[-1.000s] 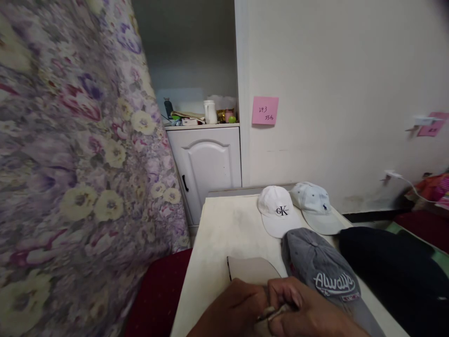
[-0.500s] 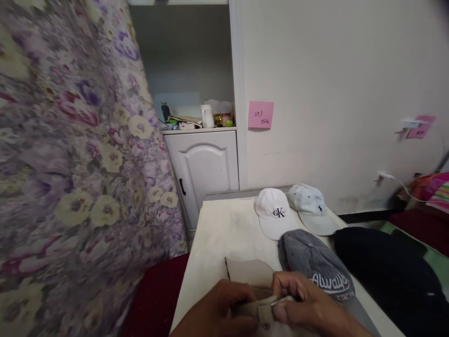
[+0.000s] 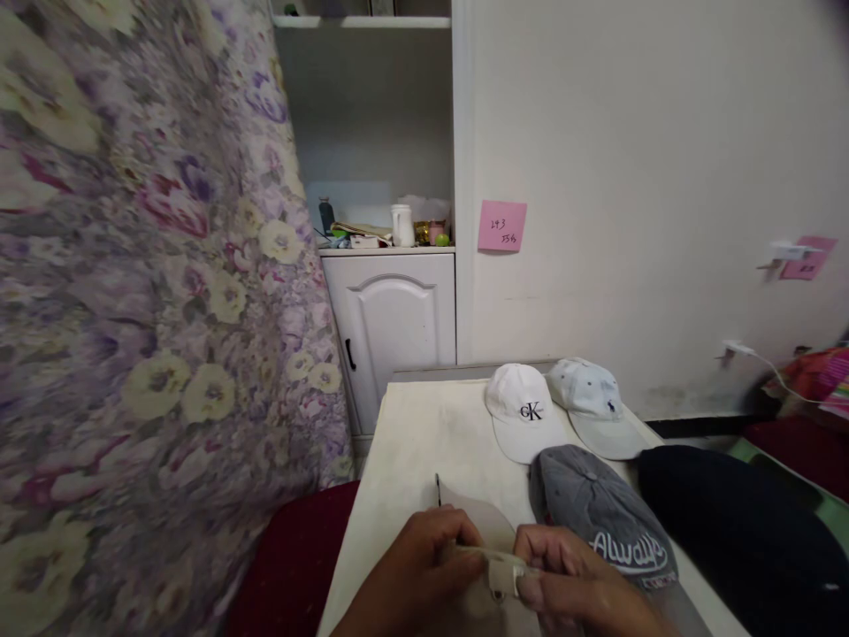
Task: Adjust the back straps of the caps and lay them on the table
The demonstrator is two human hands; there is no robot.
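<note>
Beige cap (image 3: 483, 520) is at the near end of the table (image 3: 424, 438), bottom of the view, w/ both hands on it: left hand (image 3: 428, 566) has thumb and fingers pinched on the band, right hand (image 3: 570, 575) is pinching the strap (image 3: 505, 575) near its end, so fingers are narrow on both. Cap's brim is smooth, curved, w/ a thin dark edge at its left tip; strap's a flat pale strip w/ a small ring-like bit under it. Table top's cream, kinda smudged. Other caps, all soft cloth by the look of it: white cap (image 3: 523, 411) w/ "CK" letters, pale blue cap (image 3: 597, 407) w/ a tiny dark logo, washed-out grey cap (image 3: 600, 504) w/ raised "Always" lettering, plus a black cap-like thing (image 3: 736, 531) too dark to make out properly. Most of the beige crown is behind the hands or blurry, and the grey brim runs partly behind the right hand. Back in the alcove (image 3: 371, 115): white jug (image 3: 401, 226), dark bottle (image 3: 325, 215), round green thing (image 3: 442, 240) and misc clutter, too small to ID; can't tell what's inside the jug or bottle tbh.
</note>
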